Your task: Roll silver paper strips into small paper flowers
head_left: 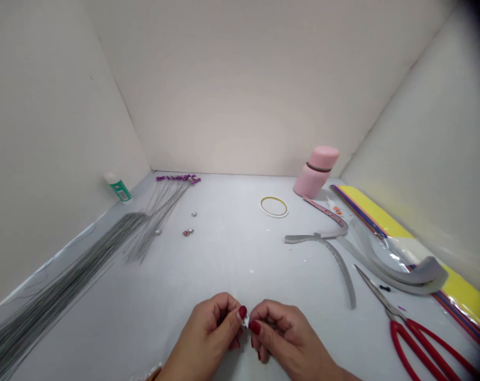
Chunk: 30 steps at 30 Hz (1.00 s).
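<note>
Silvery scrap [246,321] sat near, at centre, between left hand [219,324] and right hand [277,329], held at tip of each narrow pinch. Red-handled scissors [396,314] lay near right; grey wire bundle [73,279], left.

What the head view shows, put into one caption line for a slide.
Left hand and right hand hold a silvery piece, wires to their left, scissors to their right.

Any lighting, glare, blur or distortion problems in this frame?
Head view: lighting is soft, fairly even; a dark blur fills the upper right corner; white glare shows on the clear wrap by the yellow sheets; the pink bottle leans outward, probably lens distortion; the silvery piece between left hand and right hand is too small to identify.
</note>
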### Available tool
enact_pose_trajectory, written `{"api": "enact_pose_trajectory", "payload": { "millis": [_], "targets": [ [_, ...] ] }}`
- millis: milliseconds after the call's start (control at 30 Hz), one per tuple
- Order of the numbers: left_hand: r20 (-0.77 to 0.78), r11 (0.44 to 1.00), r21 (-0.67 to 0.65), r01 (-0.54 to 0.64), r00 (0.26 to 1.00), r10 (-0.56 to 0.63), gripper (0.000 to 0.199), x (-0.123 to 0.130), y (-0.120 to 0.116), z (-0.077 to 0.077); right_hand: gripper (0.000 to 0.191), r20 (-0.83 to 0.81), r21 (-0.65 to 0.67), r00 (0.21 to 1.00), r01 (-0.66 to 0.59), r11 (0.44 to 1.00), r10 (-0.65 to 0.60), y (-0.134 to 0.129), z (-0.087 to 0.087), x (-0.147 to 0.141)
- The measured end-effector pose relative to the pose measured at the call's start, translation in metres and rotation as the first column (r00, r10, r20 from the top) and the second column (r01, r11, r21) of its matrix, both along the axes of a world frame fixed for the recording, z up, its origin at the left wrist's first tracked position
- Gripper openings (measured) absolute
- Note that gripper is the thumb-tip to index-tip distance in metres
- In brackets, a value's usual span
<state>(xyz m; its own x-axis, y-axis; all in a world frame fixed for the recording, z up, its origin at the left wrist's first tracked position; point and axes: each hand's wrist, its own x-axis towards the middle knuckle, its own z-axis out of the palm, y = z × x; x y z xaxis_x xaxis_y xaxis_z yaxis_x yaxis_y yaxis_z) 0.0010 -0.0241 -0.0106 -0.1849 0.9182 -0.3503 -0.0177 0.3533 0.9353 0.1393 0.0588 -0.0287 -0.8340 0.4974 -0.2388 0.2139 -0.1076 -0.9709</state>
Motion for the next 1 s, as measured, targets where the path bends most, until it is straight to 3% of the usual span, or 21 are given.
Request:
{"api": "enact_pose_trajectory", "payload": {
  "millis": [267,500,733,867,1000],
  "targets": [
    [0.022,1.000,0.013,0.010,1.000,-0.011,0.034,0.0013,-0.0006,0.0009,0.033,0.009,0.045,1.000,0.019,0.999,-0.020,-0.0015,-0.0009,0.0002],
    [0.021,0.999,0.042,-0.001,1.000,0.000,0.028,0.0022,-0.0011,0.0030,0.034,-0.016,-0.015,0.998,0.053,0.998,-0.053,-0.0011,0.0009,-0.0014],
    [0.187,1.000,-0.022,-0.021,0.982,0.025,0.030,0.0009,0.0034,0.0018,0.038,-0.056,-0.060,0.996,0.063,0.996,-0.066,0.0000,0.0010,-0.0020],
    [0.193,0.999,-0.034,-0.022,0.981,0.028,0.031,0.0009,0.0037,0.0024,0.031,-0.073,-0.014,0.997,0.038,0.999,-0.039,-0.0011,-0.0001,-0.0001],
    [0.025,0.999,0.002,0.043,0.999,-0.043,0.026,0.0002,0.0018,0.0064,0.025,-0.037,0.145,0.999,-0.017,0.989,0.023,-0.0012,-0.0011,0.0020]
  ]
}}
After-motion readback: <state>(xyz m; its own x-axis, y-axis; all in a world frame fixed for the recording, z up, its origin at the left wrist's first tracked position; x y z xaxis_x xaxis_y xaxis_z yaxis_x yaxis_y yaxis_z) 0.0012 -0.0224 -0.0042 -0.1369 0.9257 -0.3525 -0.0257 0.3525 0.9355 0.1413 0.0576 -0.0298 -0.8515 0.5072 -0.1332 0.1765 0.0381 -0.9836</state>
